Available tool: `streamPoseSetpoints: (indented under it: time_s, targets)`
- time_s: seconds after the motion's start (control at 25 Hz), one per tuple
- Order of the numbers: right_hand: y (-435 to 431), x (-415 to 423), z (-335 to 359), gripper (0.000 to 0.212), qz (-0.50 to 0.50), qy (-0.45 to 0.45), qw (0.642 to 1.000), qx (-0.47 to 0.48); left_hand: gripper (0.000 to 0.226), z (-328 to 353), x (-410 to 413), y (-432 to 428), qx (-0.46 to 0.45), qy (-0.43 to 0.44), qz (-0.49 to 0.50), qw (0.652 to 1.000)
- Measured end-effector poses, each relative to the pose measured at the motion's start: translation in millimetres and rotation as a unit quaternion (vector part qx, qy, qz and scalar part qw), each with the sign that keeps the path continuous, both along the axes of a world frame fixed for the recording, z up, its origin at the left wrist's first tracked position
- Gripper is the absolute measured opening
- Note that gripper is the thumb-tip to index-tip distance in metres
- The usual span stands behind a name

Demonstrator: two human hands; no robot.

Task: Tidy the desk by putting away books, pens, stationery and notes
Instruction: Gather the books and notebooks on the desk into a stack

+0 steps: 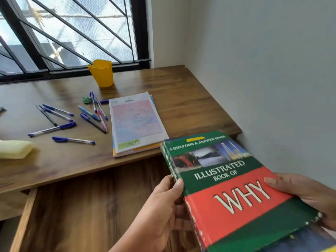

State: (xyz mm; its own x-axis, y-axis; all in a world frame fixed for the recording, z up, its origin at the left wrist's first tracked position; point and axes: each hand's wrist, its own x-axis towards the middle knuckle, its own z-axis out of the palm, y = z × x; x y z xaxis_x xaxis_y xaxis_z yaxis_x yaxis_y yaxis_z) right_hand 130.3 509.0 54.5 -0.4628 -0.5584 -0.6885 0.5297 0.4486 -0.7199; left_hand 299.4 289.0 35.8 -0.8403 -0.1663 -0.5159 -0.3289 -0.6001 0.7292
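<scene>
Two-handed grip, left hand (163,202) on the spine and right hand (307,195) on the fore edge, holds the Illustrated Book of Why hardback (236,193) over the open drawer (87,206) (book-stowing step, I judge), which next calls for lowering it flat inside.

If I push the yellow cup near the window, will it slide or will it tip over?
Probably it tips easily: the yellow cup is tall and narrows toward its base. It looks like thin plastic with nothing sticking out, so likely light. Pushed low, it may slide on the smooth wooden desk.
</scene>
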Motion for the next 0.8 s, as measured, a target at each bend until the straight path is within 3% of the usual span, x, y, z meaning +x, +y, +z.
streamPoseSetpoints:
  time_s: [0.24, 0.4, 0.56, 0.68, 0.8]
  targets:
    - [-6.6, 13.5, -39.5, 0.062, 0.054, -0.049, 0.996, 0.042, 0.021, -34.5, 22.1, 2.3, 0.044, -0.119, 0.010, 0.992]
    - [-39.3, -3.4, -71.9, 0.030, 0.052, 0.005, 0.995, 0.090, 0.021, -66.5, 3.4, -12.0, -0.011, -0.174, 0.030, 0.984]
    - [-73.6, -26.0, -103.9, 0.020, 0.062, 0.058, 0.985, 0.152, 0.018, -97.4, -28.8, -30.0, -0.051, -0.207, 0.045, 0.976]
    - [-90.2, -33.6, -123.1, 0.016, 0.077, 0.131, 0.964, 0.218, 0.021, -118.8, -46.9, -36.0, -0.078, -0.222, 0.052, 0.970]
    - [-91.0, -30.9, -138.2, 0.026, 0.139, 0.243, 0.906, 0.316, 0.029, -133.9, -56.5, -30.9, -0.097, -0.226, 0.049, 0.968]
